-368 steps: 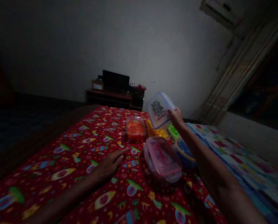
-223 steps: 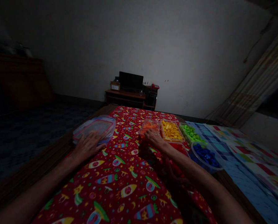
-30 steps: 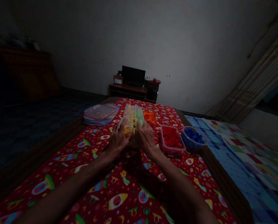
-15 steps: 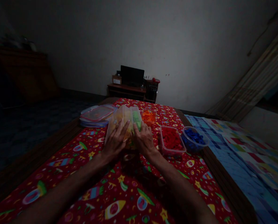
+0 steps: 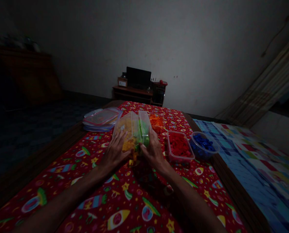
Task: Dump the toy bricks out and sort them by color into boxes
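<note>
My left hand (image 5: pixel 115 147) lies along the left side of a clear plastic container of yellow pieces (image 5: pixel 126 124), thumb toward its near end. My right hand (image 5: pixel 154 149) grips the right side of a clear plastic container of green pieces (image 5: pixel 144 127), fingers wrapped over its edge. Both containers are tilted and pressed side by side between my hands. A few yellow pieces (image 5: pixel 131 161) show at the near end, below the containers. The pieces look like small building bricks, but dim light blurs their shape.
Behind my right hand is a container of orange pieces (image 5: pixel 157 122). To the right stand a rectangular tub of red pieces (image 5: pixel 179 145) and a round tub of blue pieces (image 5: pixel 202 142). Stacked lids (image 5: pixel 102 119) lie at the left, on the red patterned cloth (image 5: pixel 115 200).
My hands have moved apart, the left lower along the yellow container, the right to the green container's outer side. The green container has tilted more, and yellow pieces now show below.
</note>
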The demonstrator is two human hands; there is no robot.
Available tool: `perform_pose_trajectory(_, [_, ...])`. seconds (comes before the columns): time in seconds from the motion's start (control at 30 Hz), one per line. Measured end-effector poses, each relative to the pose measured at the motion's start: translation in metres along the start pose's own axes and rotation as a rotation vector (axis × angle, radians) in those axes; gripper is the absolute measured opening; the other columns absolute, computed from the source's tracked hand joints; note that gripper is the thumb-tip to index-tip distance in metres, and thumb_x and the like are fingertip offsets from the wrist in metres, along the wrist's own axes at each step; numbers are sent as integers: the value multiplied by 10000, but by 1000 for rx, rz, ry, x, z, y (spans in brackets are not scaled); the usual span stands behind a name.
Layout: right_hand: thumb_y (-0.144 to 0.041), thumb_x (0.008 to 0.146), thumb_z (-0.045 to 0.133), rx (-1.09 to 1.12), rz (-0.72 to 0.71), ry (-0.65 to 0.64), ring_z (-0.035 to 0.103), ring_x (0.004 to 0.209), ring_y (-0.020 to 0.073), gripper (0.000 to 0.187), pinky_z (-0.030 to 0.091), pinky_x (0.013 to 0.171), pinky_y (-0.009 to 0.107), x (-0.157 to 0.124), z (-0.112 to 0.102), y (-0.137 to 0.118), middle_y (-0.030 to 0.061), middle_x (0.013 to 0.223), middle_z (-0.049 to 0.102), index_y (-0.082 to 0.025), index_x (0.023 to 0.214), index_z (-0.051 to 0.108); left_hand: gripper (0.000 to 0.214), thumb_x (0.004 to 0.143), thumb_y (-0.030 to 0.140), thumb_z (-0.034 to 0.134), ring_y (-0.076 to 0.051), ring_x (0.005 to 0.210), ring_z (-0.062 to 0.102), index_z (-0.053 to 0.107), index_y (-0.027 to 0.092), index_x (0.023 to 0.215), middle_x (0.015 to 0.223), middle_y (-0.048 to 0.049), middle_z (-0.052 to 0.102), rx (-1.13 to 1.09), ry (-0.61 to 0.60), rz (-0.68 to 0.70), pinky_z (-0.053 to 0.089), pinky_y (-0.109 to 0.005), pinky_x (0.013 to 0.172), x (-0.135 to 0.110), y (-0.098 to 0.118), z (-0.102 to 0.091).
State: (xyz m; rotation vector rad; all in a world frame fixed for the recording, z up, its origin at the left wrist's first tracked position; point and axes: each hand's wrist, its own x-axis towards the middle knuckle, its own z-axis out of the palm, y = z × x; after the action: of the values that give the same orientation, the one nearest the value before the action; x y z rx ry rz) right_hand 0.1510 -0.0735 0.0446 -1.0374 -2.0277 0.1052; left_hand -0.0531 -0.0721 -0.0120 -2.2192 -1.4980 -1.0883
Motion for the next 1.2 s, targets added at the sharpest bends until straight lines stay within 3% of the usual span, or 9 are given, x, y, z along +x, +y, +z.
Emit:
perform_pose_trajectory(0.17, [-137, 863, 484, -264, -42, -94, 418, 1312, 328, 702, 439, 1008, 477, 4, 7, -17, 245, 1449, 372, -112, 1517, 232, 718, 900, 418, 505, -318, 1425, 283, 202, 193, 1511, 1544, -133, 334, -9, -54, 15, 357, -506, 1119, -2, -2, -9])
perform_pose_trajectory(0.3, [-56, 838, 466, -375, -62, -99, 409, 1324, 328, 733, 430, 1015, 488, -1, 9, -22, 234, 1436, 405, -140, 1524, 223, 708, 914, 397, 490, -323, 1435, 252, 187, 182, 1517, 1564, -140, 289, -27, -115, 40, 330, -517, 1130, -5, 0, -18])
perform_pose_trajectory(0.63, [-86, 835, 502, -363, -241, -79, 398, 1336, 298, 659, 392, 1065, 498, -3, -10, -2, 187, 1434, 441, -171, 1473, 362, 776, 913, 432, 511, -334, 1437, 236, 110, 204, 1536, 1573, -153, 260, -23, -166, 110, 290, -531, 1144, -11, -10, -22])
perform_pose_trajectory(0.9, [-198, 914, 482, -350, -305, 3, 380, 1347, 296, 501, 419, 1052, 447, -2, -20, -5, 207, 1428, 435, -115, 1407, 459, 823, 891, 408, 547, -337, 1426, 265, 77, 221, 1541, 1569, -131, 282, 16, -107, 169, 316, -531, 1140, -4, -8, -29])
perform_pose_trajectory(1.2, [-134, 862, 531, -362, -350, 52, 332, 1389, 287, 564, 385, 1088, 458, 2, -23, -11, 171, 1456, 417, -157, 1419, 450, 758, 929, 496, 458, -325, 1400, 332, 104, 204, 1531, 1539, -155, 337, 35, -21, 179, 362, -518, 1115, 5, -2, -34])
